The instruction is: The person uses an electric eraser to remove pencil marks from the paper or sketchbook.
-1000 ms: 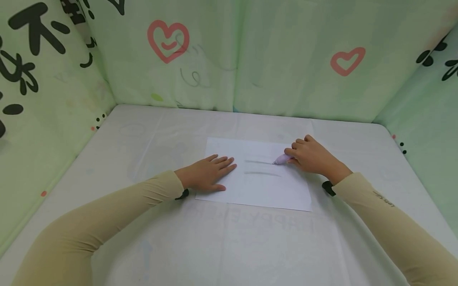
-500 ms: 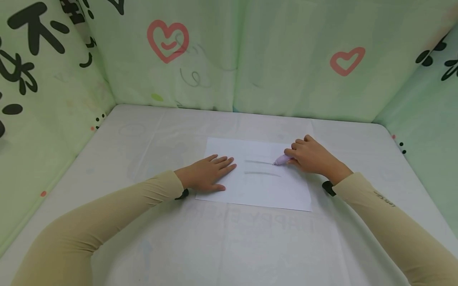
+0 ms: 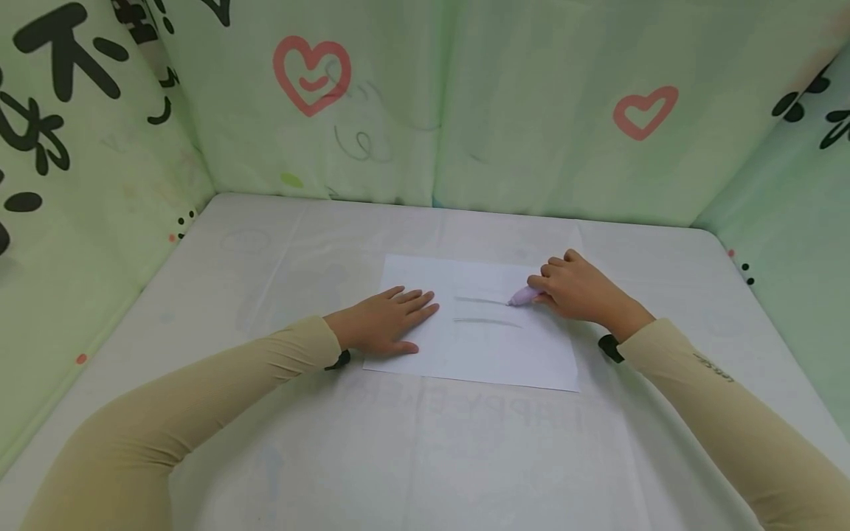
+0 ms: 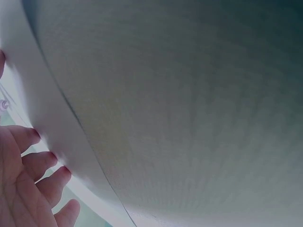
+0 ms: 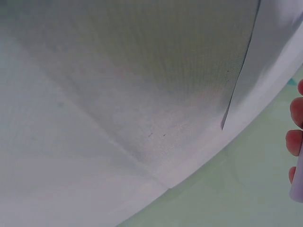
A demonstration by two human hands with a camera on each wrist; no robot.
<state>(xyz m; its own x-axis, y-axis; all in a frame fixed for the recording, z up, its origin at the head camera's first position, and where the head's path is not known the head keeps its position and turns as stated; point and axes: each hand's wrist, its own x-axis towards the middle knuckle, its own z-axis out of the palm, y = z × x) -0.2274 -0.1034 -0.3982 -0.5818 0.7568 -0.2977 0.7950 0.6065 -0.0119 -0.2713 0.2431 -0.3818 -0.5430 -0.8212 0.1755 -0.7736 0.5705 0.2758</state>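
On the table lies a white sheet of paper (image 3: 478, 361) with an upper grey line (image 3: 479, 300) and a lower grey line (image 3: 488, 321) across its middle. My left hand (image 3: 388, 322) rests flat on the sheet's left part, fingers spread. In my right hand (image 3: 576, 289) is a lilac pen-shaped tool (image 3: 524, 296), gripped with curled fingers. Its narrow tip points left and meets the right end of the upper line. The right wrist view catches only fingertips (image 5: 294, 142) around the tool's rear end. Spread left fingers (image 4: 54, 184) show at the edge of the left wrist view.
A white cloth (image 3: 319, 442) with faint print covers the table. Pale green curtains (image 3: 505, 147) with red hearts and black lettering enclose the back and both sides. The paper's right edge (image 5: 236, 85) shows in the right wrist view.
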